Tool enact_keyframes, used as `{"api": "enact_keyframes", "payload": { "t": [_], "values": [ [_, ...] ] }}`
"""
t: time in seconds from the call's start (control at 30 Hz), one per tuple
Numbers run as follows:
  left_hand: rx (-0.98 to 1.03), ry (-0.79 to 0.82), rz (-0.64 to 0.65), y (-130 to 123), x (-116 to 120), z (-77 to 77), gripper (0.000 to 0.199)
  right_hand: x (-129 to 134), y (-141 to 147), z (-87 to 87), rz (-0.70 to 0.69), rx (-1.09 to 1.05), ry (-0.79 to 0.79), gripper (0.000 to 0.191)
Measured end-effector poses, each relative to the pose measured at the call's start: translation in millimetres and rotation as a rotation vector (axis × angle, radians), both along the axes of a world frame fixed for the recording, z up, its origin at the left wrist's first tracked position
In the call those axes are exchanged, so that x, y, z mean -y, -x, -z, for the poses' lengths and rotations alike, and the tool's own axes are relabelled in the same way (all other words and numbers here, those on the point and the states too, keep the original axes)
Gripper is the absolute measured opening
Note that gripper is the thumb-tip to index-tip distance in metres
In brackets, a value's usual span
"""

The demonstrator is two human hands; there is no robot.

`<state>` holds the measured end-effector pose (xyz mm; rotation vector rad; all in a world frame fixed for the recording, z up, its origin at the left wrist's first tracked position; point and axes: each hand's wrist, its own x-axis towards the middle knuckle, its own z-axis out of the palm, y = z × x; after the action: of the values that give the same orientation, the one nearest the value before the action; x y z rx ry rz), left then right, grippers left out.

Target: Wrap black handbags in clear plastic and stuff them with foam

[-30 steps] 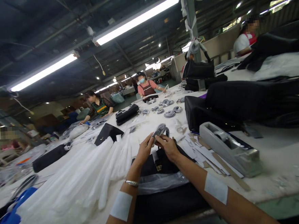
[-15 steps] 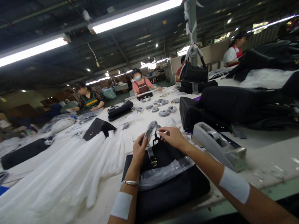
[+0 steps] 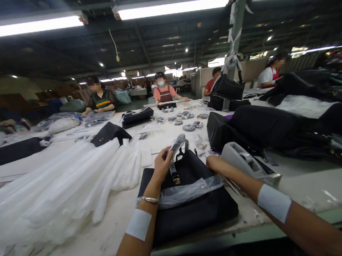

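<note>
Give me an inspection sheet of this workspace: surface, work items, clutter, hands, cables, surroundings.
Surface: pale table, small marks and scraps near the front edge.
Work items: black bag lying flat, with gold-coloured clasp, clear plastic across it and a plastic-wrapped handle.
Clutter: white packing sheets left; grey tape dispenser and black bags right; wrapped coils beyond.
Hands: left grips the handle; right beside the dispenser, fingertips unclear.
Cables: none identifiable on the table; cord hangs overhead.
Surroundings: four people around the table, lit tubes above.
</note>
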<state>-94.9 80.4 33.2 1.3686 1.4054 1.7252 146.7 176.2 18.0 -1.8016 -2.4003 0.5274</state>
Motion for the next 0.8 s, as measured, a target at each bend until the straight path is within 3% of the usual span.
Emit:
{"api": "enact_keyframes", "payload": {
  "t": [0.2, 0.4, 0.57, 0.63, 0.8],
  "values": [
    [0.045, -0.007, 0.006, -0.5, 0.5, -0.8, 0.048, -0.2, -13.5, -19.8, -0.036, -0.204, -0.072, 0.015],
    [0.159, -0.039, 0.037, 0.0, -2.5, 0.4, 0.05, 10.6, -15.5, -44.1, -0.082, -0.575, -0.151, 0.043],
    [0.328, -0.034, 0.084, 4.8, 0.3, -2.7, 0.05, 32.1, 13.5, -51.6, -0.161, -0.894, 0.02, 0.054],
    [0.381, -0.032, 0.092, 7.2, 1.4, -3.6, 0.048, 38.9, 24.3, -53.2, -0.203, -0.881, 0.047, 0.048],
    [0.458, -0.018, 0.106, 10.6, 0.7, -2.4, 0.048, 41.6, 45.2, -58.8, -0.21, -0.772, -0.076, 0.028]
  ]
}}
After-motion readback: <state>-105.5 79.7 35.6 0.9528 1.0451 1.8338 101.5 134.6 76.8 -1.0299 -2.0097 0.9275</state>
